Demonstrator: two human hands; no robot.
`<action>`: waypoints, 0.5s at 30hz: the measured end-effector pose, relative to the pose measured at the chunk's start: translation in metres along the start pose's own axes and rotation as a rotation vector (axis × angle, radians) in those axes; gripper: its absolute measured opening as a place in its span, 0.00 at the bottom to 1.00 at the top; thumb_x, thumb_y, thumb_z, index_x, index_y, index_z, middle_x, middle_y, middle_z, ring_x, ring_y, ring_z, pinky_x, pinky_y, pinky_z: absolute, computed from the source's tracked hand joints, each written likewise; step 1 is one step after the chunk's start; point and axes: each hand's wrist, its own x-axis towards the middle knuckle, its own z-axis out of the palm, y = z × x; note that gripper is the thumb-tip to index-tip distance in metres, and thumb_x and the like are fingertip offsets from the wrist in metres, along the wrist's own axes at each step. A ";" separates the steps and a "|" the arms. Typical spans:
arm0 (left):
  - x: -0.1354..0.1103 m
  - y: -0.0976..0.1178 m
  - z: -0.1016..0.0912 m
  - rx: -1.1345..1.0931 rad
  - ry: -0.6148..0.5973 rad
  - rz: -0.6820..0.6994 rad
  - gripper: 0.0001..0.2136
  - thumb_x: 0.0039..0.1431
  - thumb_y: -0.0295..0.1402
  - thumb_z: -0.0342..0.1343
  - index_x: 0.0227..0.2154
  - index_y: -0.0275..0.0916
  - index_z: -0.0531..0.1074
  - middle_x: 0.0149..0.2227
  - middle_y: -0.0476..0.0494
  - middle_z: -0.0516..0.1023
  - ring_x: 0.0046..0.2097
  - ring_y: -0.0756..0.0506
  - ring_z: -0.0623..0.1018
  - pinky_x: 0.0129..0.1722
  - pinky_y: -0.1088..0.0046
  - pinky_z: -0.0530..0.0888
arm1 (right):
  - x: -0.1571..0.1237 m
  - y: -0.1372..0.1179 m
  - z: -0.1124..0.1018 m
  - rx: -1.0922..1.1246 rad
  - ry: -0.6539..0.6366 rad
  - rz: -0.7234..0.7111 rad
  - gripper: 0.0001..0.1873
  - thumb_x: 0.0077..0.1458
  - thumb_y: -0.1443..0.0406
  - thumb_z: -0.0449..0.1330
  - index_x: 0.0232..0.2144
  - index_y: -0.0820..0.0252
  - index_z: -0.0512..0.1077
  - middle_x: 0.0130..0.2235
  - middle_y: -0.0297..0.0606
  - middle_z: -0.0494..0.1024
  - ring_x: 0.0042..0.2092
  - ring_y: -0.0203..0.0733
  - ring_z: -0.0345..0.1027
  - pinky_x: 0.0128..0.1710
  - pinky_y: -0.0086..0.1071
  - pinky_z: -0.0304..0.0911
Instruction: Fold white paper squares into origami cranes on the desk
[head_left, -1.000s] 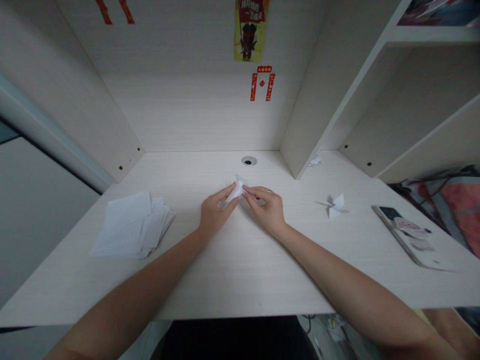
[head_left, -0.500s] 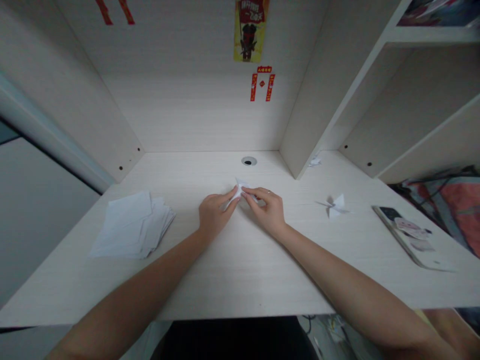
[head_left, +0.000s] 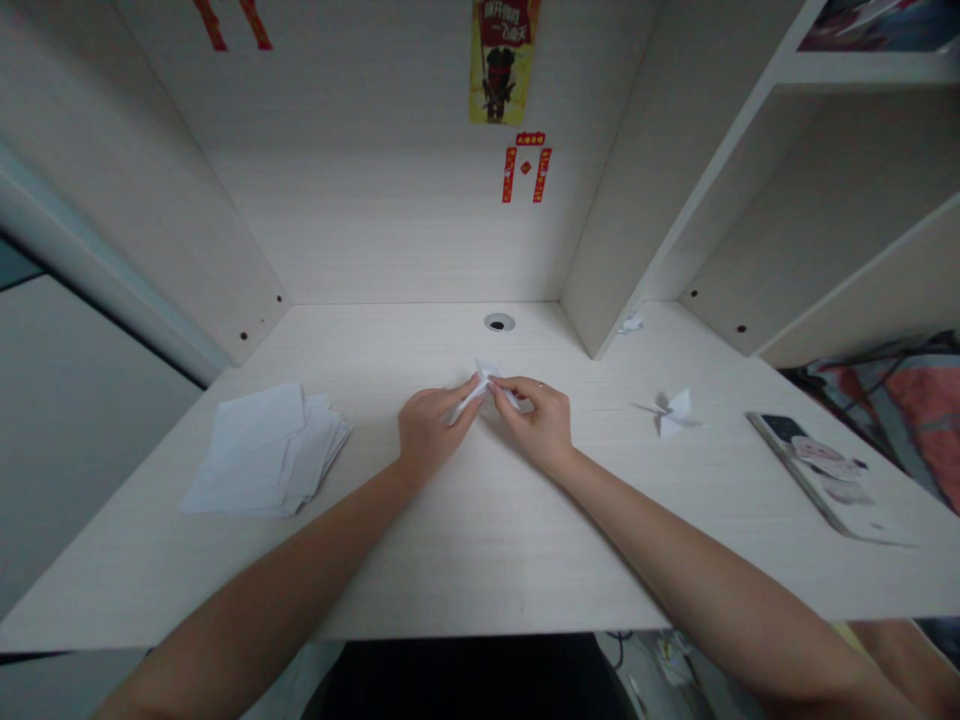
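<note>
A small folded white paper (head_left: 486,372) is held between my two hands over the middle of the desk, its pointed tips sticking out at the top and sides. My left hand (head_left: 435,425) pinches its left side between thumb and fingers. On the other side my right hand (head_left: 536,415), with a ring on one finger, pinches the paper near its centre. My fingers cover part of the folds. To the right lies another folded white paper (head_left: 675,412), shaped like a pinwheel. A loose stack of white paper sheets (head_left: 259,445) rests on the left of the desk.
At the right a phone (head_left: 821,480) in a pale case lies near the red and grey fabric (head_left: 911,410). An upright panel (head_left: 622,250) divides the back of the desk (head_left: 480,560). Behind my hands is a round cable hole (head_left: 499,322). A white scrap (head_left: 632,323) lies beside the panel.
My right fingers and the folded paper have shifted very slightly to the right. Both hands keep their pinch, and everything else looks the same.
</note>
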 end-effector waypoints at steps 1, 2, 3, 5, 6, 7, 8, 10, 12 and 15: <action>0.000 0.001 -0.001 -0.010 -0.011 -0.015 0.15 0.56 0.37 0.56 0.47 0.48 0.73 0.41 0.47 0.80 0.36 0.49 0.79 0.41 0.75 0.72 | 0.000 0.000 0.000 0.008 0.000 0.010 0.10 0.55 0.60 0.57 0.36 0.54 0.77 0.33 0.35 0.81 0.31 0.38 0.71 0.35 0.32 0.65; 0.001 0.001 -0.001 -0.019 -0.022 -0.033 0.15 0.56 0.38 0.56 0.47 0.48 0.73 0.41 0.47 0.80 0.37 0.49 0.79 0.41 0.74 0.72 | 0.000 0.000 0.000 0.016 0.001 0.022 0.10 0.55 0.60 0.56 0.36 0.54 0.77 0.33 0.35 0.81 0.31 0.39 0.71 0.35 0.32 0.65; 0.001 0.002 -0.002 -0.027 -0.035 -0.055 0.15 0.57 0.38 0.55 0.47 0.48 0.73 0.41 0.47 0.80 0.37 0.49 0.79 0.42 0.74 0.72 | 0.000 0.000 0.000 0.024 0.002 0.034 0.10 0.55 0.60 0.56 0.35 0.53 0.77 0.33 0.34 0.81 0.31 0.39 0.71 0.35 0.32 0.65; 0.002 0.003 -0.003 -0.038 -0.054 -0.099 0.14 0.57 0.39 0.55 0.47 0.48 0.73 0.41 0.47 0.80 0.38 0.48 0.79 0.43 0.73 0.72 | 0.000 0.001 0.001 0.034 0.002 0.053 0.11 0.55 0.59 0.56 0.35 0.52 0.77 0.33 0.34 0.81 0.30 0.39 0.71 0.34 0.33 0.66; 0.002 0.003 -0.003 -0.044 -0.060 -0.119 0.14 0.57 0.39 0.55 0.47 0.49 0.73 0.41 0.47 0.80 0.38 0.48 0.79 0.43 0.73 0.72 | 0.000 0.001 0.001 0.036 0.001 0.060 0.11 0.55 0.59 0.56 0.35 0.52 0.77 0.33 0.34 0.81 0.30 0.39 0.71 0.34 0.33 0.66; 0.002 0.004 -0.004 -0.051 -0.068 -0.134 0.14 0.57 0.39 0.55 0.47 0.49 0.73 0.40 0.47 0.80 0.38 0.48 0.79 0.43 0.73 0.72 | 0.000 0.002 0.001 0.037 0.002 0.066 0.11 0.55 0.59 0.56 0.35 0.52 0.77 0.32 0.33 0.81 0.30 0.39 0.71 0.34 0.33 0.66; 0.002 0.004 -0.004 -0.061 -0.076 -0.144 0.15 0.57 0.39 0.55 0.47 0.49 0.73 0.41 0.48 0.80 0.38 0.48 0.79 0.44 0.72 0.72 | 0.000 0.002 0.002 0.037 0.003 0.069 0.11 0.55 0.59 0.56 0.35 0.52 0.77 0.32 0.33 0.81 0.29 0.39 0.71 0.34 0.33 0.66; 0.002 0.004 -0.004 -0.087 -0.090 -0.154 0.15 0.57 0.39 0.55 0.48 0.50 0.72 0.42 0.48 0.80 0.39 0.47 0.79 0.44 0.72 0.71 | 0.000 0.002 0.002 0.038 0.005 0.073 0.11 0.55 0.58 0.56 0.35 0.52 0.77 0.32 0.33 0.81 0.29 0.38 0.70 0.34 0.32 0.66; 0.002 0.004 -0.005 -0.112 -0.102 -0.154 0.15 0.58 0.38 0.54 0.48 0.49 0.72 0.44 0.47 0.79 0.40 0.47 0.79 0.44 0.71 0.72 | 0.000 0.003 0.002 0.037 0.001 0.081 0.10 0.55 0.58 0.56 0.34 0.52 0.77 0.32 0.33 0.81 0.29 0.38 0.70 0.34 0.32 0.65; 0.003 0.004 -0.005 -0.131 -0.106 -0.140 0.14 0.59 0.38 0.53 0.48 0.49 0.72 0.44 0.47 0.79 0.41 0.46 0.79 0.45 0.69 0.72 | 0.000 0.003 0.001 0.043 -0.018 0.096 0.11 0.55 0.58 0.56 0.34 0.53 0.77 0.32 0.33 0.80 0.29 0.38 0.70 0.34 0.32 0.65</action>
